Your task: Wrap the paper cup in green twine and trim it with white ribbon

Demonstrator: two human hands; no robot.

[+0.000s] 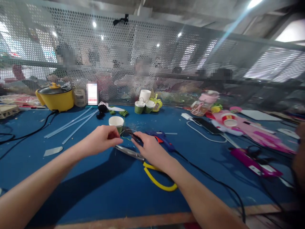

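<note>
A white paper cup (116, 121) with green yarn around its lower part stands upright in front of me. My left hand (105, 136) has curled fingers against the cup's near side, partly covering it; the exact grip is hidden. A thin strand of green yarn (125, 137) trails from the cup toward my right hand (149, 146). That hand is closed around a slim dark tool (134, 136), its tip close to the cup; its kind is unclear. Large scissors with yellow handles (158, 184) lie below, partly under my right hand. Beyond it rests a blue glue gun (165, 140).
Two green-wrapped cups (139, 108) and a white cup (145, 94) stand near the perforated screen (166, 70). Glue sticks (71, 123), a yellow pot (56, 98) and a jar (79, 97) sit left. Rightward are a phone (206, 125), a pink power strip (256, 162) and cables.
</note>
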